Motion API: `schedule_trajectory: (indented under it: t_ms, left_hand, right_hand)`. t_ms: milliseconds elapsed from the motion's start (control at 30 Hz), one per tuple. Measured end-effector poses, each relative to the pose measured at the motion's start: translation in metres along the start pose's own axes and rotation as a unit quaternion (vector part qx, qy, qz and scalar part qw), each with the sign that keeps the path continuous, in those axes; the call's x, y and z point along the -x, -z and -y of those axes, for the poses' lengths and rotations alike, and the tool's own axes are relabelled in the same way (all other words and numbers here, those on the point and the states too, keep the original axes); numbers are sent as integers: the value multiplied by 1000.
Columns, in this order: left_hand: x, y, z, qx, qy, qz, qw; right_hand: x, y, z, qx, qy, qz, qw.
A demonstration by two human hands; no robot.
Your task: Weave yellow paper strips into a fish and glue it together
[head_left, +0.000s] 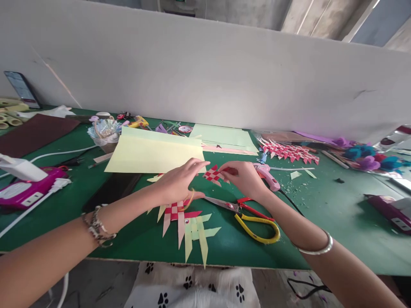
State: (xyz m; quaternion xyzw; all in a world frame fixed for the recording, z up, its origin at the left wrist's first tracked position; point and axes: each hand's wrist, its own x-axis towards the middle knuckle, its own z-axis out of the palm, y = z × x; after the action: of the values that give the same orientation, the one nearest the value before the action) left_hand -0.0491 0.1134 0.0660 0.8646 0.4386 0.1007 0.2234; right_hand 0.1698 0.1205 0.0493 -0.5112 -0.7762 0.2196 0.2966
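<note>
Scissors with red and yellow handles are lying on the green surface, and everything here is sitting relative to them. Just above their blades, the right hand is pinching a small red-and-white woven paper piece between thumb and fingers. The left hand is hovering left of the scissors with fingers extended toward that piece, fingertips just beside it, holding nothing that can be made out. Left of the blades a woven star of pink, red and pale green strips is lying flat. A pink glue gun is resting above the handles, and a yellow paper sheet is lying further up and left
</note>
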Motion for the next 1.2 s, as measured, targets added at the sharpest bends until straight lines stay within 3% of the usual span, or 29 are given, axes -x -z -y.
schedule_trajectory:
  t_ms: [233,467,700,833,933,1033,1100,1200]
  left_hand:
    - [-20,-1,4,190,1,-5,982]
    - [-23,-1,14,245,18,-26,969]
    - [0,12,22,178,69,-35,981]
    - [31,12,15,83,42,-33,995]
    - [63,-3,12,3,-64,-6,998]
    - [94,-28,15,-73,-180,-3,981]
    - [110,-45,18,-108,-215,6,971]
    - [127,-63,19,-135,-187,-40,972]
  right_hand:
    - [4,3,-3,-169,-45,19,984]
    - [0,-5,-10,-217,-58,23,974]
    - [2,-3,-8,-221,-63,28,973]
    - [3,-3,-6,-235,-66,22,969]
    - [3,-2,-5,-246,-74,18,966]
    - [2,-2,-5,-249,-86,16,965]
    - [1,-2,-5,-252,-87,20,964]
    - [0,-2,-6,-253,-87,30,963]
